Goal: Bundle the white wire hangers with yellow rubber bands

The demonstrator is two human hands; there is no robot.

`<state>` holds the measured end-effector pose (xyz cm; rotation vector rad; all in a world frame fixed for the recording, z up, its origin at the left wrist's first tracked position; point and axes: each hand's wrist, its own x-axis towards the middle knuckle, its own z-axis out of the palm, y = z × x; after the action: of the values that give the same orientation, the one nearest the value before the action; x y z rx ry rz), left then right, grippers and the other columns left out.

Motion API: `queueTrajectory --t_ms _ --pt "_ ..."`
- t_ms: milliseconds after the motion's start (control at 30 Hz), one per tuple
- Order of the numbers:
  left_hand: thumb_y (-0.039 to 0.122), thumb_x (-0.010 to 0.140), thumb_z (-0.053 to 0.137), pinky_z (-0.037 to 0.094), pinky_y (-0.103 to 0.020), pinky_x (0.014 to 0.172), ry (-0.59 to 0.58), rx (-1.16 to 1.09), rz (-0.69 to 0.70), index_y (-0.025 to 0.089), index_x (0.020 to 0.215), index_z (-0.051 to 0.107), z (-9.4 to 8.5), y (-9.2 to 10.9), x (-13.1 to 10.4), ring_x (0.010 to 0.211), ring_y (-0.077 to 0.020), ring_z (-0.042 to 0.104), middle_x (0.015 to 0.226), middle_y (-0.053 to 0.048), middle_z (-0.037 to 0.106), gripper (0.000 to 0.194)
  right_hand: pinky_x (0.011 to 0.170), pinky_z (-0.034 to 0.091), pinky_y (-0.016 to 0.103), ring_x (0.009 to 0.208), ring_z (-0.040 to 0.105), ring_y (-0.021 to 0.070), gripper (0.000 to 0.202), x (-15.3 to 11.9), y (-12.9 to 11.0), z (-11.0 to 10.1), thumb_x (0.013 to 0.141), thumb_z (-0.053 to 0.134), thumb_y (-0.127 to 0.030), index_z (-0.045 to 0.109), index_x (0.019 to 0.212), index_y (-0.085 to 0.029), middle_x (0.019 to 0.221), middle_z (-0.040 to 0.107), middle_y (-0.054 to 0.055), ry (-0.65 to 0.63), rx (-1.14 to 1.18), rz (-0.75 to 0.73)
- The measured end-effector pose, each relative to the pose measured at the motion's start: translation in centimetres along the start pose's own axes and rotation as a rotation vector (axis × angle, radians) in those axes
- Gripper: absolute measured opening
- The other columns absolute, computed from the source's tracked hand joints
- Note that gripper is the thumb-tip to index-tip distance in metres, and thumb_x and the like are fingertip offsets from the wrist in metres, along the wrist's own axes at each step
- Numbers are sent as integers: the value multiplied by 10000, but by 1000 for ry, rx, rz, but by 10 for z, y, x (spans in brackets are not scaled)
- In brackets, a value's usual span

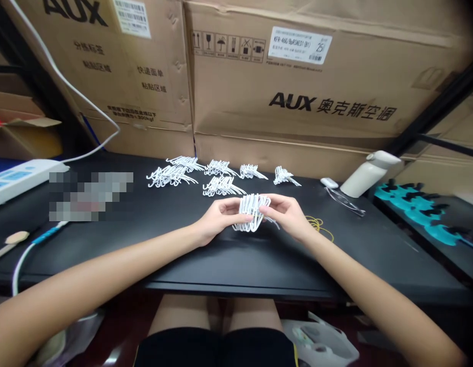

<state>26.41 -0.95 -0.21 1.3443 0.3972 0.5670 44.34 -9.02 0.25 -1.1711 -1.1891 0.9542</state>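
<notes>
A bundle of white bent-wire hooks [248,216] is raised just over the black table, between my two hands. My left hand [220,218] grips its left side, thumb laid across the front. On the other side, my right hand [284,211] is closed on the bundle, its thumb pressed to the upper right part. Fingers behind the hooks are partly hidden. Thin yellow rubber bands [316,224] lie beside my right wrist. Behind my hands, more white hooks [171,175] rest in several clusters, including a small one [284,176] farther right.
Large cardboard boxes [236,112] wall off the back of the black table [236,270]. To the left are a white power strip [26,176], a cable and a blurred-out item. A pale bottle [364,176], glasses [345,201] and a teal object with black parts [416,211] occupy the right.
</notes>
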Motion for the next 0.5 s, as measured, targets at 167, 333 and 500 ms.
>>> queueTrajectory --t_ms 167,333,500 --pt "241 657 783 441 -368 944 23 58 44 158 1080 594 1 -1 0 1063 -226 598 1170 -102 638 470 616 538 290 720 638 170 308 0 6 4 641 795 -336 701 892 -183 807 702 33 71 62 -22" --pt "175 562 831 423 -353 979 27 146 47 184 1090 516 2 -4 1 1068 -197 588 1170 -79 615 614 791 543 332 794 644 171 287 -2 10 9 627 808 -306 691 862 -191 839 694 26 98 46 -69" --pt "221 563 836 452 -383 953 -6 181 2 168 1062 548 -2 -6 3 1028 -223 626 1100 -96 660 579 779 554 367 799 664 203 294 0 11 8 633 799 -347 689 854 -186 831 710 42 109 47 -42"
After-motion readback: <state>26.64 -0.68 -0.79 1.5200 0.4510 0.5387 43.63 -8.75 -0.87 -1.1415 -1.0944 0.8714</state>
